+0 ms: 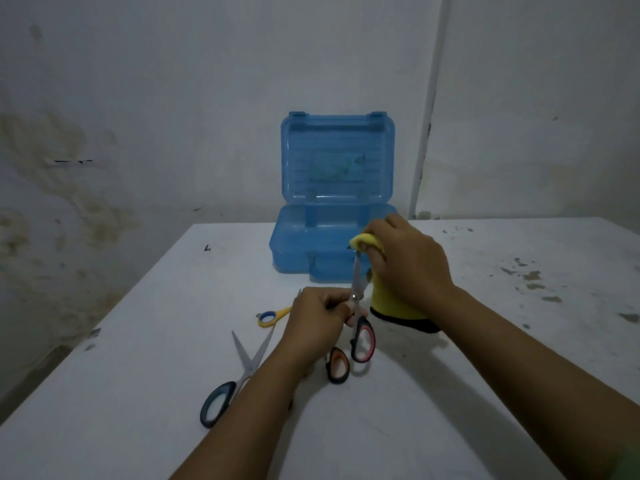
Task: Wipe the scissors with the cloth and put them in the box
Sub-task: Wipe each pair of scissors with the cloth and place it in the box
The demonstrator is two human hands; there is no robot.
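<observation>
My left hand has its fingers curled round the pink-handled scissors, gripping them near the pivot, just in front of the blue box. The blades point up and away toward the box, and the two handle loops hang toward me, the lower one close over the table. My right hand pinches the yellow cloth round the blade tips, right before the box's front wall; the rest of the cloth hangs below my palm to the table. The box stands open, its lid upright against the wall. Left of the box and nearer me lie the yellow-handled scissors, partly behind my left hand, and the grey-handled scissors, blades apart.
</observation>
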